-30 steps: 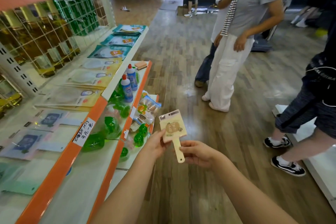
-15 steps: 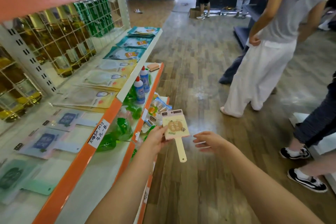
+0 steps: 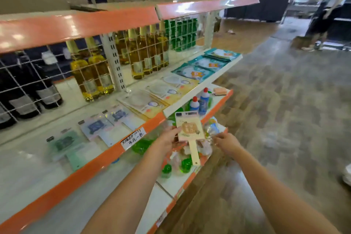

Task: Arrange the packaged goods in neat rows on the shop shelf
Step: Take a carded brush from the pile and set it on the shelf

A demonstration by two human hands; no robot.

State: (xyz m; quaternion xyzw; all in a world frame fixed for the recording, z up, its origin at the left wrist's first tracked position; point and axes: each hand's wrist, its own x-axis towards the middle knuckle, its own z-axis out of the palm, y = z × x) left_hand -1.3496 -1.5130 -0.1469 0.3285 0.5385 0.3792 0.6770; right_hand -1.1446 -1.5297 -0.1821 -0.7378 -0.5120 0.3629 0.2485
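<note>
Both of our hands are reaching out beside the shop shelf (image 3: 133, 139): our left hand (image 3: 166, 141) is pinching the left edge of the paddle-shaped packaged card (image 3: 190, 131), holding it upright in the air just in front of the shelf's orange lip, its handle pointing down. Our right hand (image 3: 227, 143) is hovering just right of the card, fingers loosely spread and gripping nothing. We are seeing flat sachets (image 3: 161, 93) lying in rows on the shelf and green bottles (image 3: 141, 145) sitting on the tier below.
</note>
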